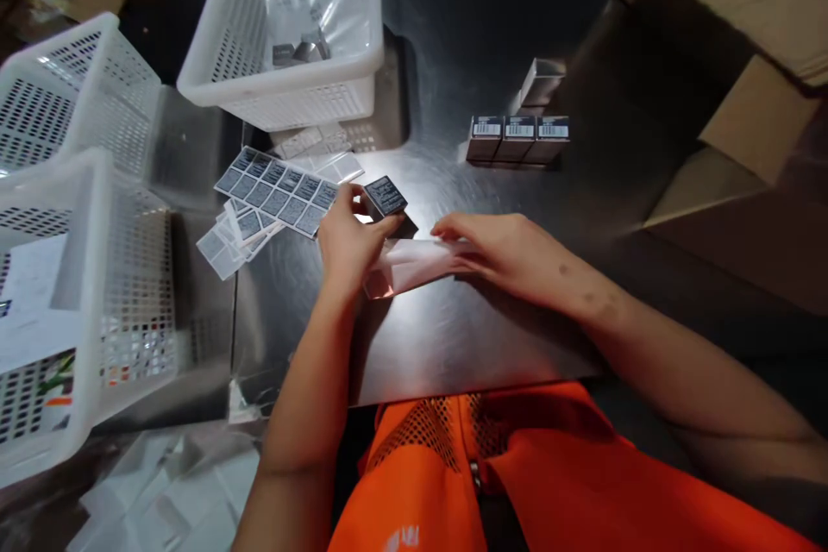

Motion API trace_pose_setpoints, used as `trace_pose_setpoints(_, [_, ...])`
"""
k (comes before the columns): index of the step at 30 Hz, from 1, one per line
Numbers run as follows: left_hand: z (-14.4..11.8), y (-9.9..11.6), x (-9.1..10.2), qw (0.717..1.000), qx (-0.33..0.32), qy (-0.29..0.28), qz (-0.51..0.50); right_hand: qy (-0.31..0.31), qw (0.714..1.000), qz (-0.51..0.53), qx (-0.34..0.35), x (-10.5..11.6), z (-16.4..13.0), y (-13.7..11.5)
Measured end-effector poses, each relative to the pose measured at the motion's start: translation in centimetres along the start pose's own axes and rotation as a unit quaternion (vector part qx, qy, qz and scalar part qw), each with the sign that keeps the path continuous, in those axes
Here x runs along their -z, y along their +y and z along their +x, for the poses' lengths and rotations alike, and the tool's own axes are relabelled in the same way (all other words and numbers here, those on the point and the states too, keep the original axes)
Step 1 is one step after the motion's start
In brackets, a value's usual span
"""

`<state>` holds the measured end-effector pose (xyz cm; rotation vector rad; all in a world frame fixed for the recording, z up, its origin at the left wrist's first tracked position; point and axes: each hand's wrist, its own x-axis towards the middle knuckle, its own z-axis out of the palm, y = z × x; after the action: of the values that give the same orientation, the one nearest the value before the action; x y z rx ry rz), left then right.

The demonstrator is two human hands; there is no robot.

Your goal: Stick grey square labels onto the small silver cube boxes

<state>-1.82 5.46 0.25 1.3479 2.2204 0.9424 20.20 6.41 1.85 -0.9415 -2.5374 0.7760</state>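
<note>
My left hand (348,243) holds a small dark label sticker (385,195) pinched at its fingertips, just above a long silvery box (414,263) lying on the metal table (453,336). My right hand (501,252) rests flat on the right part of that box, fingers pointing left and pressing it down. A sheet of dark label stickers (278,190) lies just left of my left hand, with loose backing pieces (233,233) under it.
Three small boxes with barcode labels (517,138) stand in a row at the back, another box (540,82) behind them. White plastic baskets sit at back centre (291,26) and at the left (71,95) (58,310). Cardboard boxes (756,121) line the right.
</note>
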Motion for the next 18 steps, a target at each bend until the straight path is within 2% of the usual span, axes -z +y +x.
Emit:
trace_pose_setpoints(2, [0.1,-0.2,-0.3,1.000,0.007,-0.020,0.022,0.068,0.991,-0.112,0.005,0.2,0.1,0.0])
trace_pose_setpoints(5, [0.1,-0.6,-1.1,1.000,0.010,0.014,0.022,0.166,0.965,-0.187,0.077,-1.1,-0.1,-1.5])
trace_pose_setpoints(8, [0.2,-0.9,-1.9,0.998,0.013,0.037,-0.040,0.157,0.961,-0.175,0.144,-3.6,0.3,-3.0])
trace_pose_setpoints(10, [0.2,-1.0,-2.3,0.991,0.039,0.025,-0.123,0.139,0.963,-0.183,0.139,-5.1,0.9,-3.1])
trace_pose_setpoints(12, [0.3,-0.9,-2.4,0.973,0.080,-0.011,-0.218,0.139,0.962,-0.201,0.123,-6.0,1.5,-2.5])
trace_pose_setpoints(15, [0.2,-0.7,-2.4,0.941,0.132,-0.066,-0.306,0.160,0.958,-0.200,0.132,-6.4,1.9,-1.5])
trace_pose_setpoints(18, [0.2,-0.8,-2.4,0.942,0.139,-0.091,-0.292,0.168,0.955,-0.181,0.166,-5.9,1.8,-0.8])
